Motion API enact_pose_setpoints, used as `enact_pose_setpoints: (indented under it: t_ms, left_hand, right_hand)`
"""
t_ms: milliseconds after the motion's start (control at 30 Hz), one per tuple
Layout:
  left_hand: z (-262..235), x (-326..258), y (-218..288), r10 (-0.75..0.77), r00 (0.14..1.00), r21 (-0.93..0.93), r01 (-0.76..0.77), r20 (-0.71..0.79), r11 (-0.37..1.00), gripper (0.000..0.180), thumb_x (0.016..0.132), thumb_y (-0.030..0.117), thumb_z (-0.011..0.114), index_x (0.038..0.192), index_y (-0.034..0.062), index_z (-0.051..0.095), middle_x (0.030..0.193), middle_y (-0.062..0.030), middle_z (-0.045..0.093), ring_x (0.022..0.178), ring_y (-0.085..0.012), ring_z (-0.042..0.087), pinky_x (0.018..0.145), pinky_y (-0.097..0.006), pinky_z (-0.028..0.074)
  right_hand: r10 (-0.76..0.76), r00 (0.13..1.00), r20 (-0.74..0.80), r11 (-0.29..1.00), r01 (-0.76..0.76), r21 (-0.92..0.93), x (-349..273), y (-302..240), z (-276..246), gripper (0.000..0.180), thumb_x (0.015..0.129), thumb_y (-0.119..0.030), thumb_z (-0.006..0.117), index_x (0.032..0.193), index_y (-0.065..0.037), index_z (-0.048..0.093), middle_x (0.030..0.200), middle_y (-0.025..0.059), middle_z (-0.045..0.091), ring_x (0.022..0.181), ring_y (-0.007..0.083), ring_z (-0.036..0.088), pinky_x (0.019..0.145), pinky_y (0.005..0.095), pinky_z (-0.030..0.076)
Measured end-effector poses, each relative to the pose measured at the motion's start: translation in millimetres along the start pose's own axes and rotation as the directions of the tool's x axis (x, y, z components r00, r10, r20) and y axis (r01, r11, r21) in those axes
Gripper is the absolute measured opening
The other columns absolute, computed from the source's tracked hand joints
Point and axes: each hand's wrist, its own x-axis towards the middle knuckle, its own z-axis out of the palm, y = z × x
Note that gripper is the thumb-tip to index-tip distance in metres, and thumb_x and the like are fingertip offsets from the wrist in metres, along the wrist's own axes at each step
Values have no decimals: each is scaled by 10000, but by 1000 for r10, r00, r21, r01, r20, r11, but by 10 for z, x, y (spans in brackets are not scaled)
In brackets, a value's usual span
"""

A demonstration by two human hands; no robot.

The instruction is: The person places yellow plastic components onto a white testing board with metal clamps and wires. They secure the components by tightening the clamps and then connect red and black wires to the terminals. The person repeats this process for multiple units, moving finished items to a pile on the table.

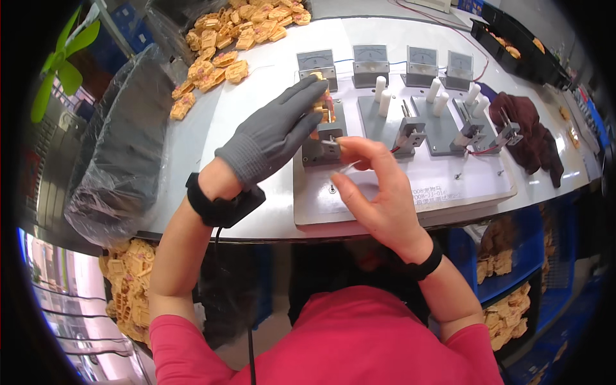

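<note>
Along the front edge of the table, the yellow-orange piece lies in the leftmost fixture of a white board, largely covered by the gloved left hand. That hand lies flat over it, fingers together. The bare right hand is at the fixture's metal clamp, thumb and forefinger curved and apart; contact with the clamp cannot be confirmed.

Hazards, as judged: uneven pressure from the left hand could seat the piece crookedly; a slipping clamp could catch the right fingertips; the black cable below the left wrist could snag on the table's front edge.

Clearance: a bare strip of table separates the board from the heap of pieces toward the back left corner. To the right, white posts and neighbouring clamps restrict sideways movement. The board's front edge lies close to the table's front edge, leaving little margin there.
</note>
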Motion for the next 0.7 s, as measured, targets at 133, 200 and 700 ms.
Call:
enact_pose_setpoints:
  t_ms: [133, 200, 700]
  left_hand:
    - [-65, -442, 301, -288, 953, -188, 267, -91, 945, 572, 1005, 195, 627, 1527, 82, 423, 1523, -162, 471, 1287, -272, 551, 1026, -380, 481]
    - [52, -729, 370, -379, 919, -249, 345, -105, 905, 589, 969, 156, 663, 1511, 87, 443, 1488, -143, 495, 1289, -256, 539, 1000, -372, 486]
    - [300, -1152, 534, -298, 953, -293, 299, 51, 908, 459, 894, 288, 729, 1307, 109, 643, 1435, -201, 530, 1308, -403, 501, 1099, -465, 415]
  right_hand:
    - [-7, 995, -99, 994, -3, -108, -58, 58, 27, 367, 912, -69, 695, 1253, -19, 569, 1172, 130, 585, 1075, 262, 584, 920, 365, 479]
    - [-18, 999, -38, 975, 9, -222, -57, 39, -40, 337, 913, -66, 691, 1227, -19, 577, 1148, 127, 589, 1057, 266, 586, 901, 367, 482]
    - [136, 988, 75, 747, -53, -663, -266, -167, -622, 140, 866, 14, 702, 999, -25, 682, 987, 124, 630, 948, 294, 605, 855, 378, 479]
